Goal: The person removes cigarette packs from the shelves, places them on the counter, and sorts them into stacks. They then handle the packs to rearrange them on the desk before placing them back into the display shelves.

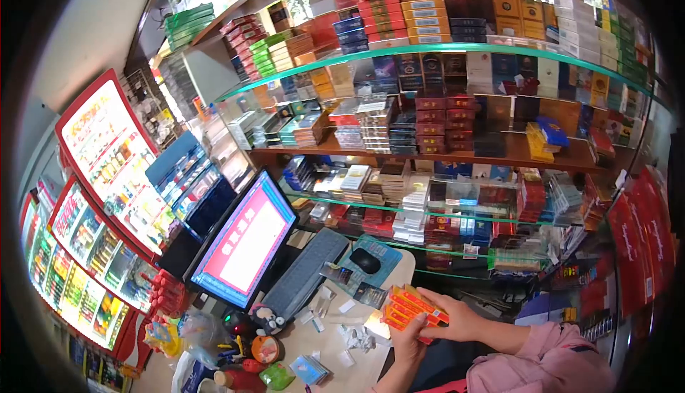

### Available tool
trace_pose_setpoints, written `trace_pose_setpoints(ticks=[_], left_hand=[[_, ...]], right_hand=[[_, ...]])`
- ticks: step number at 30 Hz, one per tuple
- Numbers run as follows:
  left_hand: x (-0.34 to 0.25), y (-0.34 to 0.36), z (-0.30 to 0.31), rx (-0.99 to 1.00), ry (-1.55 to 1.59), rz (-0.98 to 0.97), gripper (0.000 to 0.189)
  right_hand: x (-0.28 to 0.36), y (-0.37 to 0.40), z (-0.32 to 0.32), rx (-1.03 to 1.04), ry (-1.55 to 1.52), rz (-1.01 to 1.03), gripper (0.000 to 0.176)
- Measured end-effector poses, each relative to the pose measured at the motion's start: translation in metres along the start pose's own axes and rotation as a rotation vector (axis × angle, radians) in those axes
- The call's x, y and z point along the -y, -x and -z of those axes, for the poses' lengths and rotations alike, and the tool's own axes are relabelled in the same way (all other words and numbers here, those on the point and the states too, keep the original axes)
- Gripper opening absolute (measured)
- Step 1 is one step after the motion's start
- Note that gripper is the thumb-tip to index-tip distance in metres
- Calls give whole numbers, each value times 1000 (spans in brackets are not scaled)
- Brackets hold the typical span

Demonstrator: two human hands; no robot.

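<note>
Several small, narrow orange-and-red boxes [404, 306] are held side by side over the near edge of the desk. My left hand [410, 341] grips them from below, its thumb pressed on their front. From the right, my right hand [457, 316] closes around their other end, with a pink sleeve [546, 361] behind it. What is printed on the boxes is too small to read. Just beyond them on the desk lie a dark card-like packet [371, 294] and some crumpled white tissue [358, 337].
On the desk [335, 371] are a monitor [246, 239], a keyboard [303, 268], a mouse [365, 261] on a blue mat, and a light-blue pack [309, 369]. Glass shelves [428, 48] of stacked cigarette packs rise behind. A lit drinks fridge [85, 264] stands left.
</note>
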State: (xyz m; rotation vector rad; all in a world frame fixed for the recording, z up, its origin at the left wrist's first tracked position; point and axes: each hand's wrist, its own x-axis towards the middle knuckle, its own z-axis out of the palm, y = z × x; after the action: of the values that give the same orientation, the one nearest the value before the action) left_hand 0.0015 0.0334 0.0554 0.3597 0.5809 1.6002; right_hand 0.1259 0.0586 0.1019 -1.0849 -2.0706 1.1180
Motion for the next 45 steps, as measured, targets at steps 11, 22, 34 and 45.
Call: trace_pose_setpoints(ticks=[11, 22, 34, 45], left_hand=[[0, 2, 6, -15, -29, 32, 53], [-5, 9, -12, -14, -22, -80, 67], [-11, 9, -6, 91, 59, -59, 70], [17, 5, 48, 217, 208, 237, 87]], right_hand=[[-14, 2, 0, 32, -278, -43, 64], [-9, 1, -4, 56, -282, 0, 90], [-7, -4, -4, 37, -655, -49, 90], [-8, -1, 11, 346, -19, -180, 84]])
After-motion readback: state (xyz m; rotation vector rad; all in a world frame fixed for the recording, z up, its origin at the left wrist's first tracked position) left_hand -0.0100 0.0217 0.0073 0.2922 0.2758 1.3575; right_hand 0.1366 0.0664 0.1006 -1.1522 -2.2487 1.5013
